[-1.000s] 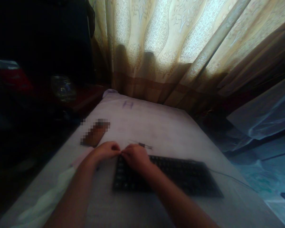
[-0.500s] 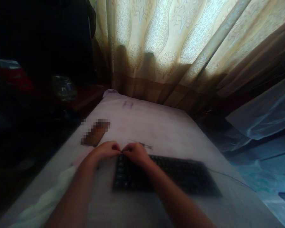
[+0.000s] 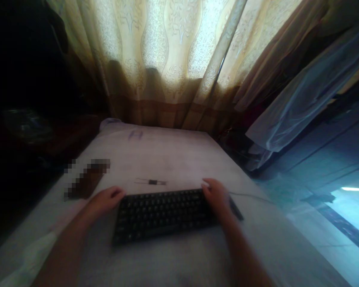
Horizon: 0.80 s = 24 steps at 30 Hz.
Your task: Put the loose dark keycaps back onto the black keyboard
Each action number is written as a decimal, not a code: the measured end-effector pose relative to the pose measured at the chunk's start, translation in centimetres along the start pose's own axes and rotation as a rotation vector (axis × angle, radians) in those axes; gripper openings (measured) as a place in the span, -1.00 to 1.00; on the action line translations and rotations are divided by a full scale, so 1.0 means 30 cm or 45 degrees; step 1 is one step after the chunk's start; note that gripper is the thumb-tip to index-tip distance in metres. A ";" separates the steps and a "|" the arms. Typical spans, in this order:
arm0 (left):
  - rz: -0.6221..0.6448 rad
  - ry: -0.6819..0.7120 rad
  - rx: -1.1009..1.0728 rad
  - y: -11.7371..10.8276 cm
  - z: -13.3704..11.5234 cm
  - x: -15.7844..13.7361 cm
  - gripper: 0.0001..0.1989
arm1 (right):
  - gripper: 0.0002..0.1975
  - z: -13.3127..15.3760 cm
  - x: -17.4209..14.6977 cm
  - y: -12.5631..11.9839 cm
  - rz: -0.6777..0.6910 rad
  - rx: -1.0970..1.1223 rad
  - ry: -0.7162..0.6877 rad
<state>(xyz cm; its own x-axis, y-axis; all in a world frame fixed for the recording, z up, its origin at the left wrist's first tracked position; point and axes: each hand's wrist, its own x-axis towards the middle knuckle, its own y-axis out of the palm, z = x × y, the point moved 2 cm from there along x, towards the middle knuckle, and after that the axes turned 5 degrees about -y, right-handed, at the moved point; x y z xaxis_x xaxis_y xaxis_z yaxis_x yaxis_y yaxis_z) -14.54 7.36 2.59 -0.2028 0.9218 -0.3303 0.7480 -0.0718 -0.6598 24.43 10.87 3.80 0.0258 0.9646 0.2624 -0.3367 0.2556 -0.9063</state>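
Observation:
A black keyboard (image 3: pixel 164 213) lies on a bed-like surface covered by a pale cloth (image 3: pixel 167 153). My left hand (image 3: pixel 109 197) is closed at its far left corner, thumb and fingers together on the edge. Over the right part of the keyboard, my right hand (image 3: pixel 215 195) grips the far edge with curled fingers; its palm hides some keys. Just beyond the keyboard lies a small dark piece with thin prongs at both ends (image 3: pixel 152 182), touched by neither hand. Blur hides the fine detail of the fingertips.
A brown, partly pixelated flat object (image 3: pixel 88 181) rests left of my left hand. A thin cable (image 3: pixel 251 195) runs off rightward. Pale crumpled cloth (image 3: pixel 32 255) lies at the near left. Patterned curtains (image 3: pixel 155 52) hang behind, and draped fabric (image 3: pixel 287 115) hangs at the right.
My hands were together at the keyboard's far left corner. The right hand has moved to the keyboard's right part, the left stays by the corner. The view has swung right.

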 end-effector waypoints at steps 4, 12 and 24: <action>-0.207 -0.079 -0.082 0.038 0.043 -0.087 -0.39 | -0.58 -0.174 -0.033 -0.007 0.012 -0.087 0.239; -0.367 -0.082 -0.308 0.197 0.105 -0.228 -0.35 | -0.46 -0.267 0.000 0.039 0.113 0.100 0.332; -0.200 0.012 -0.462 0.332 -0.235 -0.131 -0.31 | -0.50 -0.406 0.193 -0.021 0.122 -0.025 0.530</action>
<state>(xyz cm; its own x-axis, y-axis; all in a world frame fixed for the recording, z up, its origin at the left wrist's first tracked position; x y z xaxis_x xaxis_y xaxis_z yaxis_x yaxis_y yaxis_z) -1.83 5.71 2.06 -0.3276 0.9147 -0.2368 0.8835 0.2077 -0.4199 36.25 17.09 1.85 0.3744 0.9270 0.0238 -0.3382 0.1604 -0.9273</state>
